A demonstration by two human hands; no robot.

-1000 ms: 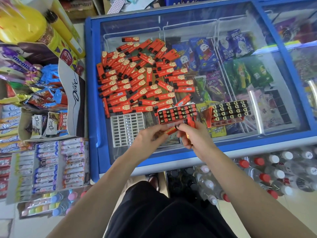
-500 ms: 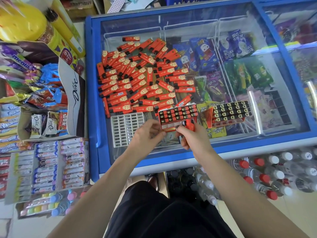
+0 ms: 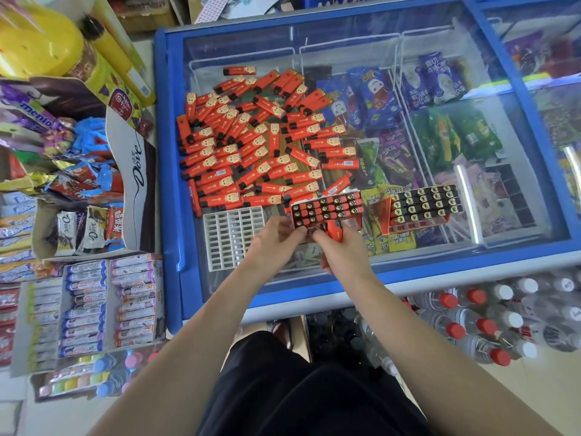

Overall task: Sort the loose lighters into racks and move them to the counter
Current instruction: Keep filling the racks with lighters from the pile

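left hand: fingers curled at near edge of part-filled rack | right hand: pinches lighter at rack's near row | loose lighters: heaped on freezer lid, behind rack

Shop interior, even daylight-like light. Blue-framed chest freezer with sliding glass lid, packaged ice creams visible inside. Left: candy display boxes, chocolate carton, yellow bottle. Lower right: shrink-wrapped water bottles on a beige tiled floor.
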